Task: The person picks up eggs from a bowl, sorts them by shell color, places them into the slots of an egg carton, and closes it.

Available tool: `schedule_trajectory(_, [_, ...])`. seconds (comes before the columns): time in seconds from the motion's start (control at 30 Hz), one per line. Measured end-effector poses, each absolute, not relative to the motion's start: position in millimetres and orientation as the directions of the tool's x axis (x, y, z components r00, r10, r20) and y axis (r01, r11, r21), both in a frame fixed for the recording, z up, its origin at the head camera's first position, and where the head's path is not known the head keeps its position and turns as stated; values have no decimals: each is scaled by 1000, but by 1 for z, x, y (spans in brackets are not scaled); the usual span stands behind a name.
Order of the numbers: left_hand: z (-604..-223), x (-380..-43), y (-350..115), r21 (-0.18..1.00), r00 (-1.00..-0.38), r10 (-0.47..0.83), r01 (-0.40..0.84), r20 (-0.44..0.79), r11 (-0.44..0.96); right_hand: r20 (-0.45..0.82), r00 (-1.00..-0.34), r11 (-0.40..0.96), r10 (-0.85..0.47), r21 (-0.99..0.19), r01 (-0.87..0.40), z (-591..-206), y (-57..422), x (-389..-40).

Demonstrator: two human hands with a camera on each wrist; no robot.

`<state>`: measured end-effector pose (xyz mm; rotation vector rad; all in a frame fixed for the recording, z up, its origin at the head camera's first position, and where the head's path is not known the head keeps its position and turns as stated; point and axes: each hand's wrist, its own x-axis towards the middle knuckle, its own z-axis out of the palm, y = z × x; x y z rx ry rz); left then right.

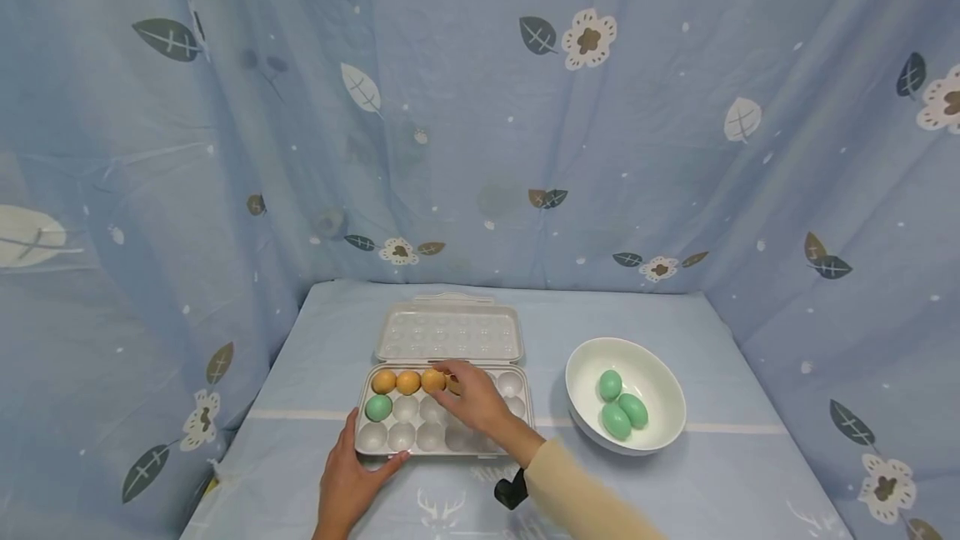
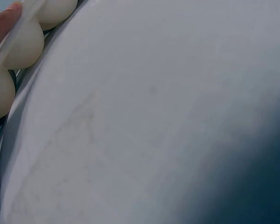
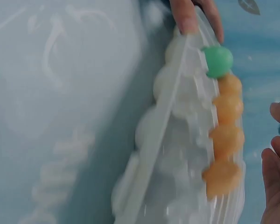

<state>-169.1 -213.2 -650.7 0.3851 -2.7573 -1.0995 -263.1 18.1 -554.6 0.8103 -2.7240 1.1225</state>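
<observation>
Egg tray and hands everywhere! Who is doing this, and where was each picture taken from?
There's no machine here, just a person's left hand and right hand. The wide picture comes from a camera on the person's head, looking forward and down. The other two come from cameras on the wrists. On the cloth-covered table sits an open egg tray with four orange eggs and one green egg in it. To the right, a white bowl holds three green eggs. The left hand holds the tray's near left corner. The right hand is over the tray, and its wrist picture shows no egg in its grasp.
</observation>
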Motion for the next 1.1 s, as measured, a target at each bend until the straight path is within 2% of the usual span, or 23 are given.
schedule_trajectory(0.23, [-650,-169,-214,694,-954,-298,-202,19,691,310,-875,554,-371,-683,-477,-552,59,-272])
schedule_trajectory(0.57, [-649,-169,-213,690,-955,-296,-213,2,692,357,-897,594,-260,-674,-440,-546,112,-280])
schedule_trajectory(0.87, [-651,-170,-214,701,-959,-283,-197,8,686,347,-923,657,-167,-659,-367,-543,160,-280])
schedule_trajectory(1.1, [-650,-171,-214,700,-959,-282,-201,0,686,255,-960,701,-118,-663,-262,-545,211,-277])
